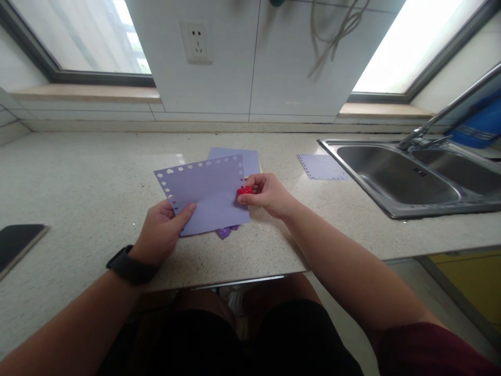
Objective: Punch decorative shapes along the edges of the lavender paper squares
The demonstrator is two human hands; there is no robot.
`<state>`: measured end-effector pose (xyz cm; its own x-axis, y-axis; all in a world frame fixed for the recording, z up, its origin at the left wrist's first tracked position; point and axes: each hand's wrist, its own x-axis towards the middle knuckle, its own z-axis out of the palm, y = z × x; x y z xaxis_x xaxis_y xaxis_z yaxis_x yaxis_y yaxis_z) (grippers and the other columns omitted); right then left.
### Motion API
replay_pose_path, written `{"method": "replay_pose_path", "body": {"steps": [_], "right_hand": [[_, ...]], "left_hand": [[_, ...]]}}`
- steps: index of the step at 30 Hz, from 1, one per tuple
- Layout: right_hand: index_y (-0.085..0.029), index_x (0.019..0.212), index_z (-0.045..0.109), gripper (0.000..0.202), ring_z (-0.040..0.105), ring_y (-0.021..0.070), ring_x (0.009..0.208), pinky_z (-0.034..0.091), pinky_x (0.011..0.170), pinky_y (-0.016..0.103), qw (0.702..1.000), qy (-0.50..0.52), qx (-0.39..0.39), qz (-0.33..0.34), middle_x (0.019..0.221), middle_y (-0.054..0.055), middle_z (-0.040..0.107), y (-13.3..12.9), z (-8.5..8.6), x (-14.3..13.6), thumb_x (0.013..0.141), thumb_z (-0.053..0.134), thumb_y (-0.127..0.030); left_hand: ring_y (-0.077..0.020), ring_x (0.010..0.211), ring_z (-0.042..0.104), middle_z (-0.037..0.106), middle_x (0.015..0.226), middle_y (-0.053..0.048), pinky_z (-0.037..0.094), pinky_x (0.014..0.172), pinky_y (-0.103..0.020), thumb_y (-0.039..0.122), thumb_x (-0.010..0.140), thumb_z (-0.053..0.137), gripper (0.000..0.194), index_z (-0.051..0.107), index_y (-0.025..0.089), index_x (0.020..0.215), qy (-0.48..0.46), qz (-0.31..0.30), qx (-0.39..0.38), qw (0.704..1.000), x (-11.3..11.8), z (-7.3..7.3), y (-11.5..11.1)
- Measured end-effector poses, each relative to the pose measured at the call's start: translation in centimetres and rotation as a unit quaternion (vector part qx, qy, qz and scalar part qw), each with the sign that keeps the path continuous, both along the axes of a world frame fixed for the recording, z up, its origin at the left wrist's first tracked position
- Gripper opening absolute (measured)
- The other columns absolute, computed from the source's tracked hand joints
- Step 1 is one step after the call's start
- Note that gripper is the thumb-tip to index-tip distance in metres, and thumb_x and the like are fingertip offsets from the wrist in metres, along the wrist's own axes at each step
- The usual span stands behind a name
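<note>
A sheet of purple paper (213, 196) is held up above the counter, with small flower, heart and star shapes cut along its top and down parts of both sides. My left hand (164, 230) grips its lower left edge, thumb on top. Closed around a small red craft punch (245, 191), my right hand (270, 196) has it at the sheet's right edge. Under the sheet's lower edge a shiny purple object (224, 232) shows in part; most of it is hidden. Behind lies more purple paper (235, 154) with a yellow edge beneath.
Another purple sheet with a punched border (323, 167) lies beside the steel sink (391, 169) at the right. A dark flat object (19, 243) rests at the counter's far left. A tap (422, 136) and a wall socket (197, 42) are at the back.
</note>
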<state>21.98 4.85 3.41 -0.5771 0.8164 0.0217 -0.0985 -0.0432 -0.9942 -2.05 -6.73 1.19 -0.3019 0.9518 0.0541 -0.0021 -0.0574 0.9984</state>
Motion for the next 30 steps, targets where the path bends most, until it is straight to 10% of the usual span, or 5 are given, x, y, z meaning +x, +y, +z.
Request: {"method": "replay_pose_path", "body": {"steps": [30], "right_hand": [[-0.02, 0.086, 0.077, 0.034, 0.055, 0.0169, 0.064, 0.04, 0.06, 0.033, 0.95, -0.163, 0.206, -0.166, 0.073, 0.004, 0.069, 2.7, -0.2, 2.5, 0.087, 0.074, -0.053]], "left_hand": [[-0.029, 0.101, 0.077, 0.081, 0.111, -0.011, 0.062, 0.092, -0.044, 0.041, 0.076, 0.089, 0.046, 0.076, 0.015, 0.112, -0.126, 0.031, 0.023, 0.991, -0.1, -0.6, 1.0]]}}
